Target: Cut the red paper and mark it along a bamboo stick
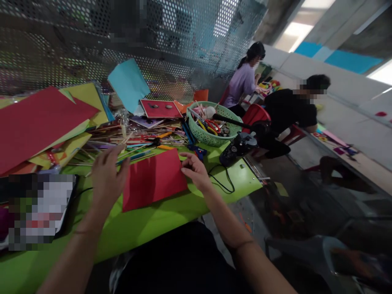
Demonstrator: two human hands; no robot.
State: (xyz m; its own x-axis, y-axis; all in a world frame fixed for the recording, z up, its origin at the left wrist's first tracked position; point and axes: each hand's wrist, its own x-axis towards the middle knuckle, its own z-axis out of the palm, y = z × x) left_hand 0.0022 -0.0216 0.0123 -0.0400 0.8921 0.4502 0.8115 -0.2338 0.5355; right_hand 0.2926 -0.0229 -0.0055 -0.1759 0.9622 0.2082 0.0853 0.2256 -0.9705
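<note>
A red sheet of paper or card (154,179) lies on the green table in front of me. My left hand (108,175) is at its left edge, fingers stretched out and thumb apart, slightly blurred. At the right edge is my right hand (196,169), its fingers loosely curved and apart, with the thumb close to the sheet. Whether it touches the sheet I cannot tell. Just behind the sheet lie scissors with orange handles (161,141) among thin wooden sticks (104,136). A blue glue gun (197,152) rests beyond my right hand.
Large coloured sheets (43,122) are piled at the left, behind a tablet-like device (52,204). A green basket (211,139) of tools and a dark bottle (235,149) stand at the right. A black cord (228,190) curls nearby. Two people sit farther off.
</note>
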